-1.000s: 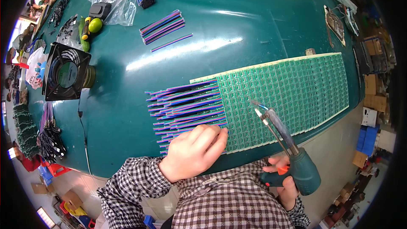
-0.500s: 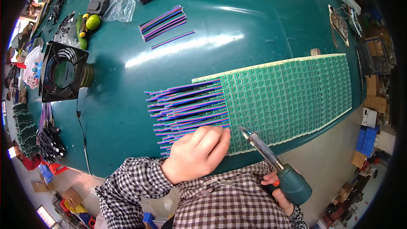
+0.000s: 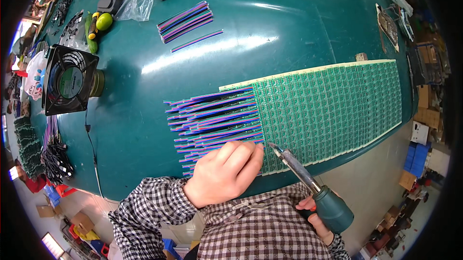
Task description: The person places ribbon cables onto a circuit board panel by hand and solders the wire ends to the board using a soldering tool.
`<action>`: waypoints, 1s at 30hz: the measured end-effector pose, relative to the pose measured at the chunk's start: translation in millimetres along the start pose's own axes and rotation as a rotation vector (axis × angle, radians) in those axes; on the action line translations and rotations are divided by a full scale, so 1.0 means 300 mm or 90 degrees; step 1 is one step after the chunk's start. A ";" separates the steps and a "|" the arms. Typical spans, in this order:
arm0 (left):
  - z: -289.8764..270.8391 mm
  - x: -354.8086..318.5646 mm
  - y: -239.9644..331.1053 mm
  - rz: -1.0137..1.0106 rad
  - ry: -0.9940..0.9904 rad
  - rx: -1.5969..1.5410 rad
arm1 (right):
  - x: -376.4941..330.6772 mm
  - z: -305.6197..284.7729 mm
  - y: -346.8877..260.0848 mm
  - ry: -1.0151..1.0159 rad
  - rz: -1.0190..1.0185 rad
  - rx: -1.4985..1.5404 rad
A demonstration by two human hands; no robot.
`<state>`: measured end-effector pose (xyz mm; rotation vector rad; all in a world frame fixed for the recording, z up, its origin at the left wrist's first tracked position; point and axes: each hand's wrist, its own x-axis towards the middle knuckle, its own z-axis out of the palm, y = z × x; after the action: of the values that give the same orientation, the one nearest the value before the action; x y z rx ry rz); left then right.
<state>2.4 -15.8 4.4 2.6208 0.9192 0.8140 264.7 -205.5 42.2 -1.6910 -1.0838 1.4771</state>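
Tbl (image 3: 135, 154): PCB sheet (image 3: 328, 108) mostly R of L hand (image 3: 225, 172) (grip unclear); R hand (image 3: 321, 226) grips sold. iron (image 3: 332, 208).

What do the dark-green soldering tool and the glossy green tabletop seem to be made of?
Dark-green tool body: probably smooth plastic, from its even satin colour. Silvery tubular barrel: likely metal, from its shine. Glossy green tabletop: perhaps vinyl or painted, from streaked glare.

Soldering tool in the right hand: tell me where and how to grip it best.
Grip the soldering tool by its thick green handle, probably best from the picture's lower right, where the right hand is. The bulky handle lies at that end, while the slim metal barrel slants up and left to a tip near the circuit boards, which may be hot.
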 end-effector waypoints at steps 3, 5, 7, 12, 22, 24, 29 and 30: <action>0.002 0.001 -0.003 0.001 -0.006 0.008 | 0.006 -0.002 -0.002 -0.016 -0.009 -0.013; -0.001 0.002 -0.003 0.003 -0.010 0.004 | 0.009 0.011 -0.016 0.010 0.005 0.007; 0.000 0.001 -0.003 0.000 -0.008 -0.002 | 0.009 0.015 -0.021 0.010 0.013 0.004; 0.002 0.005 -0.002 0.001 -0.006 -0.005 | 0.017 0.013 -0.026 0.008 0.003 -0.026; 0.001 0.001 -0.004 0.002 -0.009 -0.001 | 0.026 0.027 -0.018 0.035 -0.010 -0.037; 0.002 0.001 -0.003 0.002 -0.011 0.001 | 0.026 0.025 -0.020 0.037 -0.007 -0.037; 0.003 -0.001 -0.005 0.001 -0.011 0.000 | 0.012 0.007 0.015 -0.003 -0.060 -0.058; 0.004 0.000 -0.005 0.001 -0.011 -0.001 | 0.007 0.007 0.017 -0.003 -0.060 -0.058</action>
<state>2.4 -14.7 3.0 2.6239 0.9119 0.7909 263.7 -206.2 36.6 -1.6755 -1.2333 1.3916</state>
